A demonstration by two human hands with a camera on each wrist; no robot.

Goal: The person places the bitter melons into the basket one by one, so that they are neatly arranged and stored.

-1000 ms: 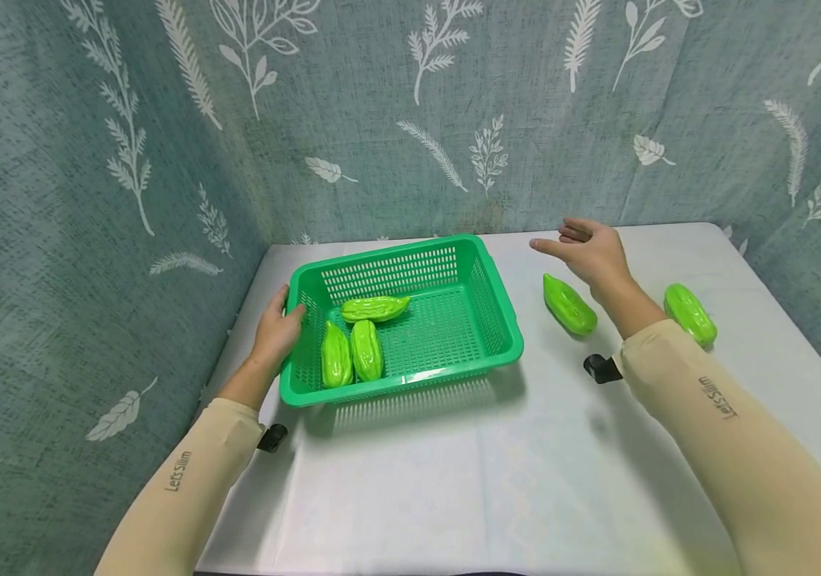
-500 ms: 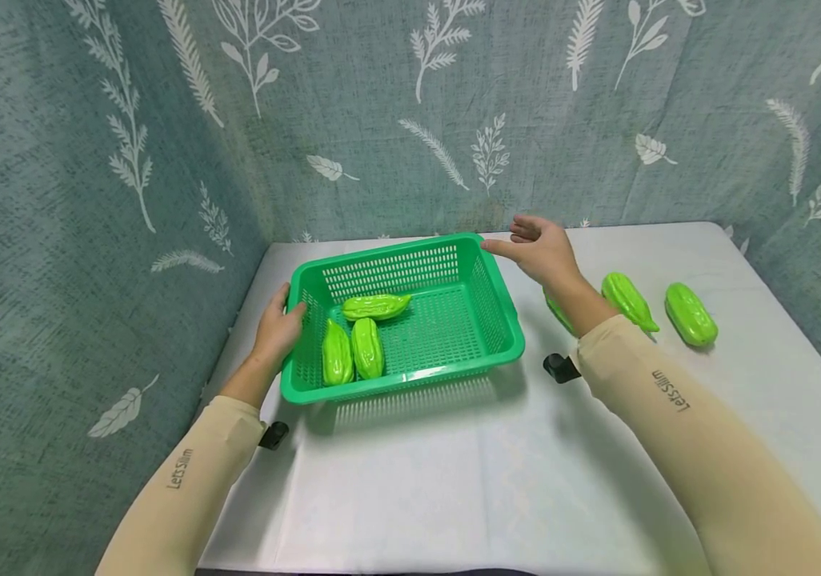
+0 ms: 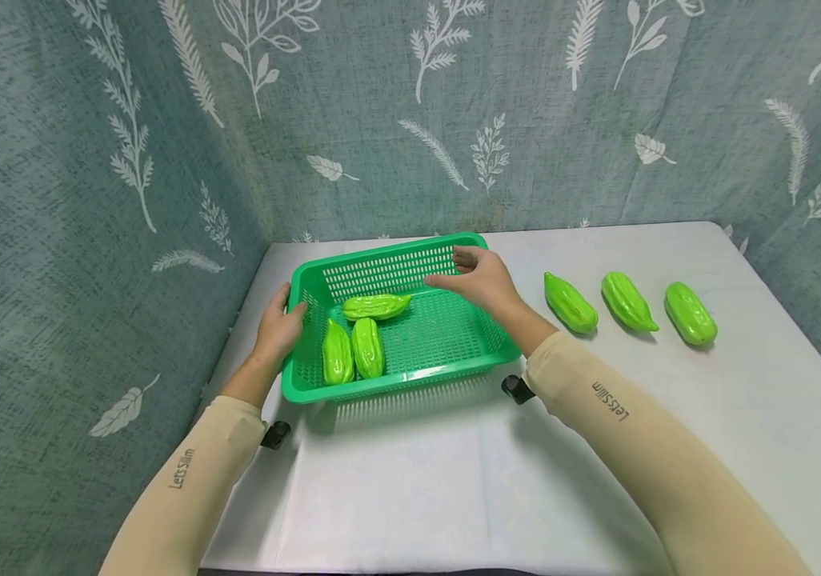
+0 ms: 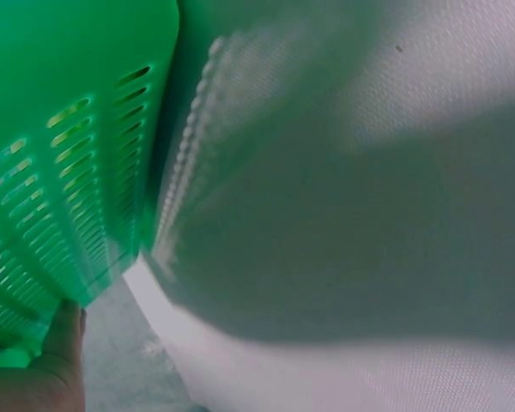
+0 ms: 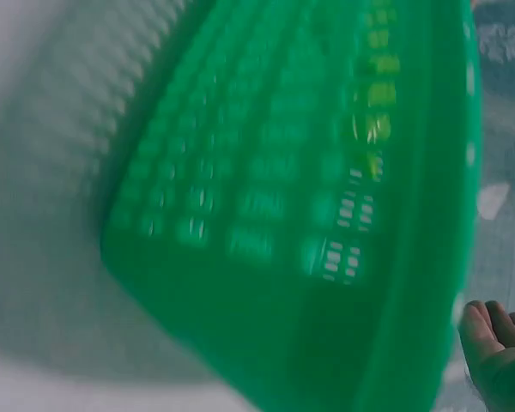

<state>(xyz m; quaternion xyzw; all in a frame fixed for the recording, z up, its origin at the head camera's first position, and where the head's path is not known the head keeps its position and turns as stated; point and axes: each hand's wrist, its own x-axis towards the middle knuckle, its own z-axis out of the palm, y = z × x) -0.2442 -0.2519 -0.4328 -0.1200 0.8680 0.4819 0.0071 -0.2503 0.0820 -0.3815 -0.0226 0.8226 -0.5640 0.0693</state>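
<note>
A green rectangular plastic mesh basket (image 3: 410,377) sits near the back edge of the white-covered tabletop (image 3: 396,480), left of centre. Three glossy, ridged lime-green gourds (image 3: 376,307) lie toward its left end. The left hand (image 3: 279,328) grips its left rim. Above its right half, the right hand (image 3: 486,280) holds nothing, thumb and fingers parted. Three loose gourds (image 3: 628,302) lie toward the tabletop's back right corner. Both beige sleeves (image 3: 187,480) read "Let's Slim".

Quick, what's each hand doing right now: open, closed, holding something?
Left hand: holding the green basket by its left end.
Right hand: open, holding nothing, above the basket's right part.
</note>
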